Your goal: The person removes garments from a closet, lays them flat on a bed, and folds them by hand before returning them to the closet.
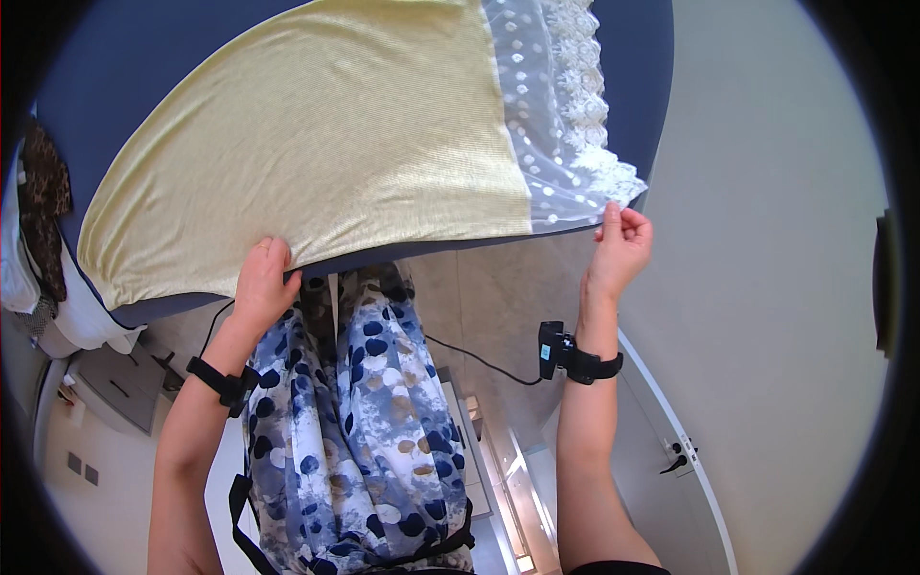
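A pale yellow lace-trimmed cloth (326, 144) lies spread over a dark blue rounded board (637, 67). Sheer white dotted mesh and a scalloped lace border (580, 96) run down its right side. At the near edge, left of the middle, my left hand (261, 283) grips the yellow part, fingers on top and thumb by the edge. My right hand (623, 251) pinches the near corner of the lace between thumb and fingers, at the board's right edge. A few soft folds cross the mesh beside it.
Dark brown patterned fabric (43, 192) and white cloth (91, 307) hang at the far left. A black cord (479, 356) runs below the board. A white door (652, 450) with a dark handle stands at lower right, beside a pale wall (767, 240).
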Tool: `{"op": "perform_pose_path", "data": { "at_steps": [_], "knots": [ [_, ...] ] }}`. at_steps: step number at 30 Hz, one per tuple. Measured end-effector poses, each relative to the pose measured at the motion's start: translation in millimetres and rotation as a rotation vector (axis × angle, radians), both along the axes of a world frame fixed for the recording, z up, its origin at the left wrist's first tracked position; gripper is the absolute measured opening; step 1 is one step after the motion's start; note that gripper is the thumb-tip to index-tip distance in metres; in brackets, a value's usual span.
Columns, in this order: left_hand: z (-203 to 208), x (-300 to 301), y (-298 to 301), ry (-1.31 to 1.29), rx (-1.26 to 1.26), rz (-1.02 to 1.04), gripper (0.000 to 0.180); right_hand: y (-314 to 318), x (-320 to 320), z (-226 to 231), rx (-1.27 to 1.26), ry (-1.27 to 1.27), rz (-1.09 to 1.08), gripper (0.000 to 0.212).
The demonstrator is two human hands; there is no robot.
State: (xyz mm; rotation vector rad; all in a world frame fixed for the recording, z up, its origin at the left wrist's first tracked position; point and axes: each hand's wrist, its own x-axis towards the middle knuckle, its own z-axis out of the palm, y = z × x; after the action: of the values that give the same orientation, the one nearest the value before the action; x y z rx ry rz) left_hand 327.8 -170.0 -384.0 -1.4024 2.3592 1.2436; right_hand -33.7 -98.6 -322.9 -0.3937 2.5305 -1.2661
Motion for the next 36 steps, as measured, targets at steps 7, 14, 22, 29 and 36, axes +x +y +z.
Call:
{"op": "perform_pose_path", "data": {
  "at_steps": [7, 14, 22, 29, 36],
  "knots": [
    [-0.5, 1.9, -0.7, -0.038, 0.021, 0.005, 0.022, 20.2, -21.3, -55.4, 0.107, -0.173, -0.068, 0.016],
    [-4.8, 15.6, 2.4, -0.049, 0.031, 0.016, 0.022, 19.2, -1.9, -80.1, -0.115, -0.367, -0.446, 0.014],
    [1.0, 12.0, 1.8, -0.012, 0.026, 0.028, 0.021, 38.6, -28.9, -71.1, 0.305, -0.196, -0.234, 0.019],
    [3.2, 38.7, -7.3, 0.010, 0.094, 0.059, 0.017, -90.7, 4.1, -9.0, 0.285, 0.402, 0.427, 0.024],
    [44.5, 11.7, -68.9, -0.061, -0.110, 0.195, 0.014, -247.1, 28.0, -10.3, 0.307, 0.536, 1.165, 0.019]
  ]
}}
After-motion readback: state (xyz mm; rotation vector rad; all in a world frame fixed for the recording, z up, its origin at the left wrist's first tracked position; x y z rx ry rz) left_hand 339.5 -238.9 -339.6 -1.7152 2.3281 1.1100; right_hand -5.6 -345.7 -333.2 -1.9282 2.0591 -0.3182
